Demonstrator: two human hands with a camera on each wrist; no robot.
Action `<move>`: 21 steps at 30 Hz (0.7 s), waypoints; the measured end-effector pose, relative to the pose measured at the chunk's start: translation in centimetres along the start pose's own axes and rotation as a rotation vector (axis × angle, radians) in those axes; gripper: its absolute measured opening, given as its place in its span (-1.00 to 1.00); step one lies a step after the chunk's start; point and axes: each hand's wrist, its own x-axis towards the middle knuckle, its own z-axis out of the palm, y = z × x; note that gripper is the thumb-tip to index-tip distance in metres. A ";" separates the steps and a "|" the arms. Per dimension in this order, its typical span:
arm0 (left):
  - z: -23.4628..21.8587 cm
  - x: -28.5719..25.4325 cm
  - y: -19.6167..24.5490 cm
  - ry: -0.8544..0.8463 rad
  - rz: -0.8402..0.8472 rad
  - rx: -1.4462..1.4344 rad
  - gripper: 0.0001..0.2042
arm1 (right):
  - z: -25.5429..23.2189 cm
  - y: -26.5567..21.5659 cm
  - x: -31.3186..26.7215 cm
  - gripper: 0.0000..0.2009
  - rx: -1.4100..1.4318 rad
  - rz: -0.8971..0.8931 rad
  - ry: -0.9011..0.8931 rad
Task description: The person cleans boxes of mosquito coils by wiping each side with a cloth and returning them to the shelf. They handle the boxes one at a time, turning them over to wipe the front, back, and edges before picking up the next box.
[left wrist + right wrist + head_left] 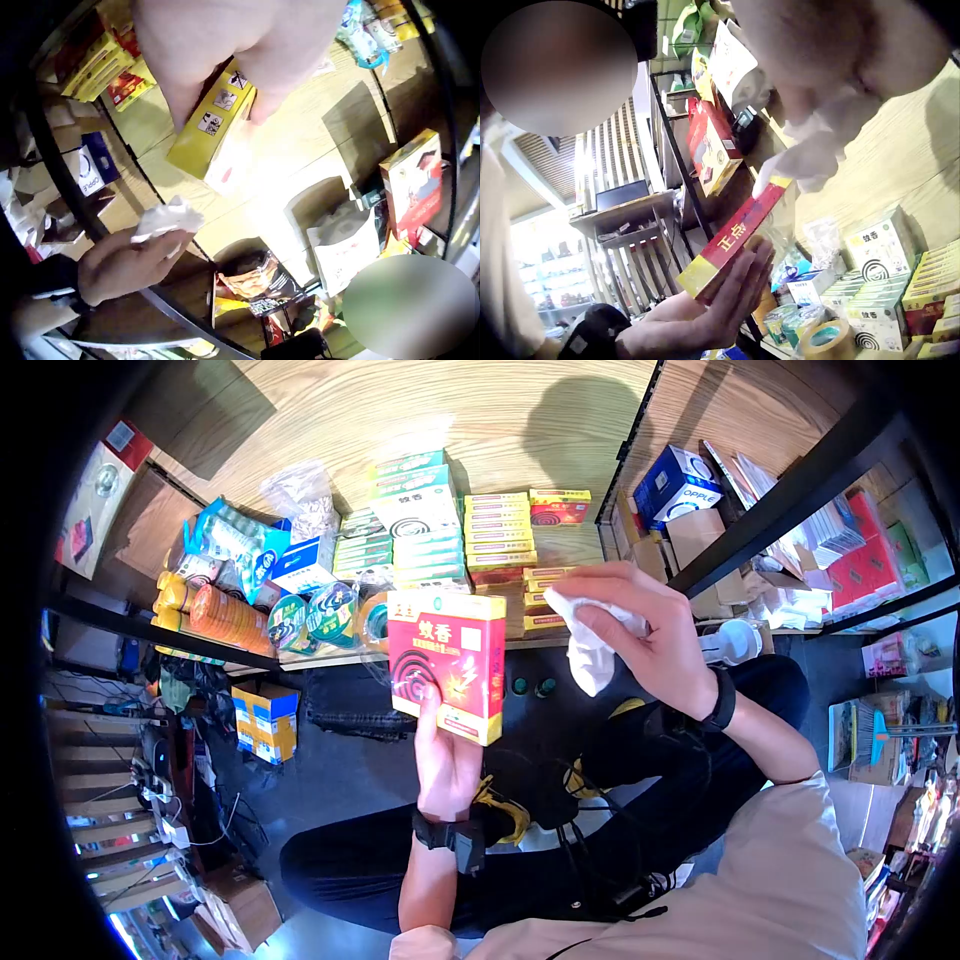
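Observation:
A red and yellow mosquito coil box [450, 655] stands upright in my left hand [447, 765], which grips it near the bottom with the thumb across its printed front. The left wrist view shows its yellow side [212, 124] with small pictograms. My right hand [660, 645] pinches a crumpled white tissue [590, 655] to the right of the box. From the right wrist, the tissue [810, 159] appears close by the upper end of the box, overlapping its edge.
Behind the hands, a wooden shelf [350, 657] bears stacked yellow-edged boxes [497, 525], green and white coil boxes [415, 510], tape rolls and orange packs [222, 622]. A black shelf post [780, 490] slants at the right, beside a blue box [678, 485].

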 end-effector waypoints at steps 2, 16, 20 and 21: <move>0.7 -0.6 -1.1 -0.005 -0.075 -0.044 -0.53 | 0.9 -0.4 -0.2 -0.72 0.012 0.007 0.029; -0.2 -0.5 -2.4 0.053 -0.142 0.042 -0.53 | 7.5 -0.5 -8.2 -0.32 0.125 -0.056 -0.242; 0.9 -0.9 -2.3 0.028 -0.106 0.017 -0.60 | 6.2 1.4 -5.3 -0.41 0.017 -0.066 -0.088; 1.0 -1.1 -2.4 0.052 -0.074 0.015 -0.60 | 5.5 1.9 -4.5 -0.42 -0.034 -0.074 -0.066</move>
